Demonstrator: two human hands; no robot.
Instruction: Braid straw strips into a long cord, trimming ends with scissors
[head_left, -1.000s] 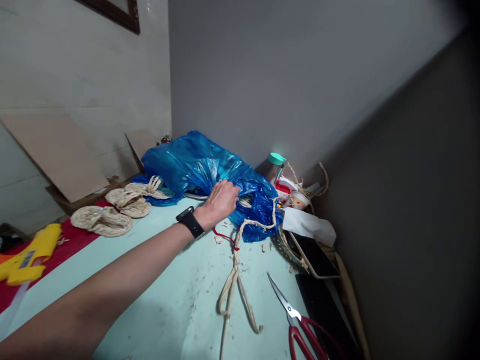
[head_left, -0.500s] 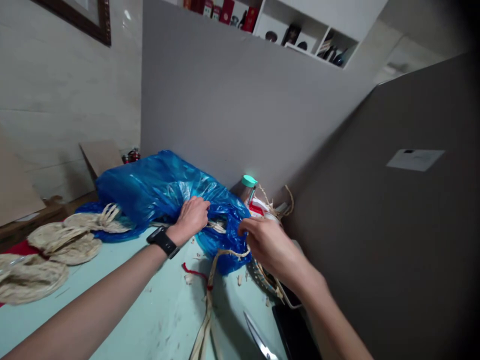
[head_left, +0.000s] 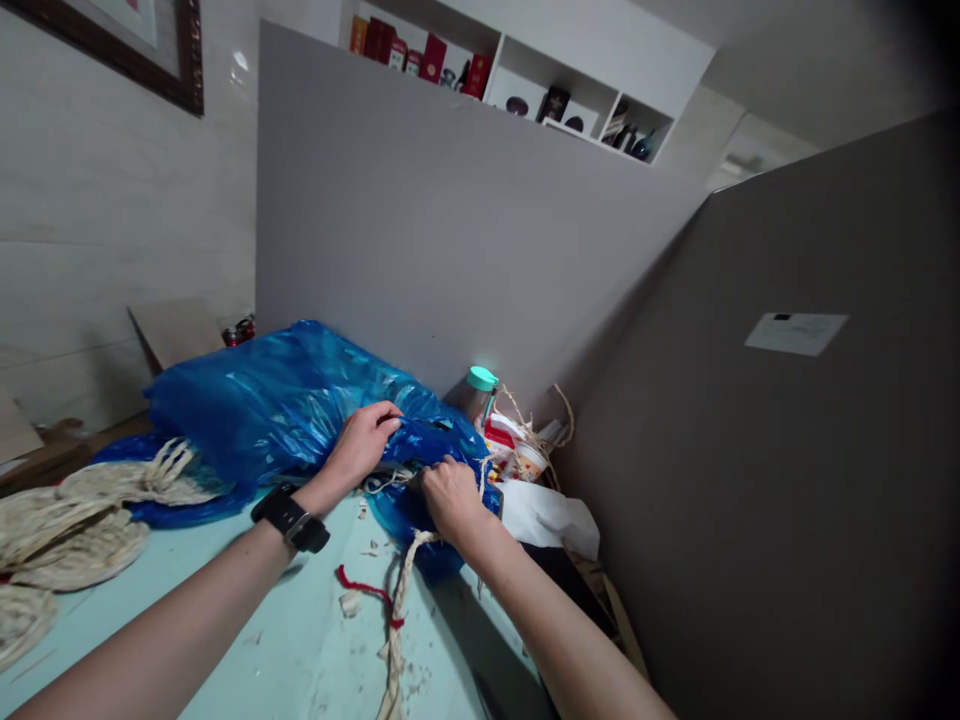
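Note:
My left hand (head_left: 365,440) pinches the edge of a blue plastic bag (head_left: 262,400), and a black watch is on that wrist. My right hand (head_left: 456,500) is curled downward at the bag's opening, its fingertips hidden in the folds. Pale straw-like strands (head_left: 390,480) show inside the opening, between the hands. A braided pale cord (head_left: 397,640) runs down the table from below my right hand, with a red string (head_left: 364,588) tied around it.
Woven pale fibre pieces (head_left: 82,520) lie at the left. Behind my right hand stand a bottle with a green lid (head_left: 481,380) and a paper cup (head_left: 529,460), beside white paper (head_left: 547,515). Grey panels (head_left: 450,240) enclose the back and right. Fibre scraps litter the table (head_left: 300,640).
My right hand has moved left and down into the bag's opening. My left hand still grips the bag's edge. The view has shifted, and the scissors are out of sight.

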